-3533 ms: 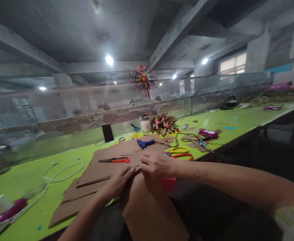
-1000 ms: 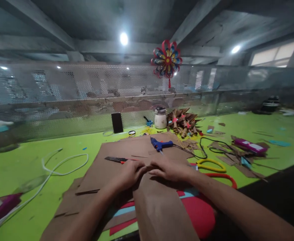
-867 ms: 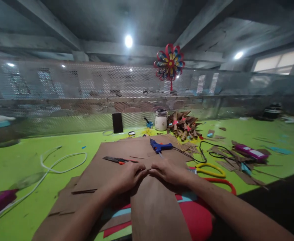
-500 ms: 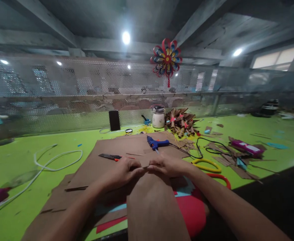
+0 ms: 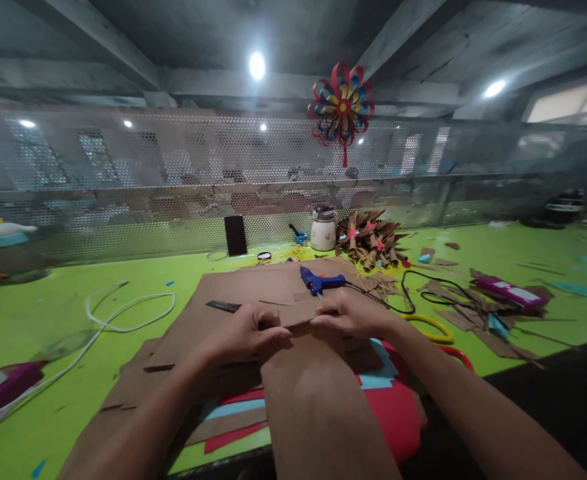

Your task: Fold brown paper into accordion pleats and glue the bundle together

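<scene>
A long strip of brown kraft paper (image 5: 318, 407) runs from the front edge of the table up to my hands. My left hand (image 5: 253, 330) pinches its far end on the left, and my right hand (image 5: 341, 313) pinches it on the right. Between them the end of the strip is bent into a fold. Under my hands lie large brown sheets (image 5: 223, 287). Just beyond my right hand a blue glue gun (image 5: 321, 280) rests on them. Scissors (image 5: 223, 306) lie beyond my left hand, their handles hidden by it.
Red paper (image 5: 391, 417) and light blue paper (image 5: 377, 380) lie under the strip. A white cable (image 5: 133, 327) loops on the left. Yellow-handled (image 5: 431, 327) and red-handled tools lie right. A cup (image 5: 323, 230) and a heap of paper cones (image 5: 371, 240) stand at the back.
The strip's far end now shows as a wider fold between my hands, which have moved slightly apart. The whole view has shifted a little to the left.
</scene>
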The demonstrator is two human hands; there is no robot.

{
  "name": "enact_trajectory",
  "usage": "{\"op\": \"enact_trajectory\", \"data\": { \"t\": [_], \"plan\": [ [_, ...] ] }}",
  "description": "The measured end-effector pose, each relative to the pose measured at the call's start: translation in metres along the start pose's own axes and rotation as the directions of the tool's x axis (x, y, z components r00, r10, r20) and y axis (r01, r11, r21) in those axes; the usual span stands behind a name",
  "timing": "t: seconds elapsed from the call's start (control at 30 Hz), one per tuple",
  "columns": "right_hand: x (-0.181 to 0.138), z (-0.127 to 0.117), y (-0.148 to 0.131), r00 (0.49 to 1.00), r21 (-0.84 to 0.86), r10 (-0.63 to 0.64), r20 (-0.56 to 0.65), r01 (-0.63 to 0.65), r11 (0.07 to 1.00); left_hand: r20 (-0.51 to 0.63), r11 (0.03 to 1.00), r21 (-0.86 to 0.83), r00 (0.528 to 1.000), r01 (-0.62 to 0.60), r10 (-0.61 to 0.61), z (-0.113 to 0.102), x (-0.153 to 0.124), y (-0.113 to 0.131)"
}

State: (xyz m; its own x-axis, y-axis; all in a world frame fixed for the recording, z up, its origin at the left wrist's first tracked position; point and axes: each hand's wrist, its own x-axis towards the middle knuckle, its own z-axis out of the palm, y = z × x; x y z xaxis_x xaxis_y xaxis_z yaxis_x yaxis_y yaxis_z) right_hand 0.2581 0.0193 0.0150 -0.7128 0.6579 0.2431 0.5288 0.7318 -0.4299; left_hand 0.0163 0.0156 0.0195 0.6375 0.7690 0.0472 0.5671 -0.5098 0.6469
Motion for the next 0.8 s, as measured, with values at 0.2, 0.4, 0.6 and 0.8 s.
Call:
{"op": "enact_trajectory", "data": {
  "t": [0.2, 0.4, 0.6, 0.8],
  "plan": [
    [-0.002, -0.005, 0.013, 0.996, 0.132, 0.094, -0.002, -0.093, 0.987, 0.032, 0.999, -0.003, 0.999, -0.042, 0.042, -0.004, -0.002, -0.001],
    [0.001, -0.001, 0.018, 0.982, 0.324, 0.187, 0.012, -0.181, 0.928, -0.021, 0.999, 0.035, 1.000, 0.014, -0.014, -0.005, -0.002, -0.010],
    [-0.003, -0.004, 0.017, 0.971, 0.509, 0.217, 0.098, -0.236, 0.828, -0.089, 0.995, -0.073, 0.993, 0.065, -0.072, -0.004, -0.001, -0.016],
    [-0.004, -0.002, 0.017, 0.966, 0.758, 0.250, 0.073, -0.216, 0.616, -0.096, 0.931, -0.362, 0.992, 0.041, -0.081, -0.006, 0.000, -0.028]
  ]
}}
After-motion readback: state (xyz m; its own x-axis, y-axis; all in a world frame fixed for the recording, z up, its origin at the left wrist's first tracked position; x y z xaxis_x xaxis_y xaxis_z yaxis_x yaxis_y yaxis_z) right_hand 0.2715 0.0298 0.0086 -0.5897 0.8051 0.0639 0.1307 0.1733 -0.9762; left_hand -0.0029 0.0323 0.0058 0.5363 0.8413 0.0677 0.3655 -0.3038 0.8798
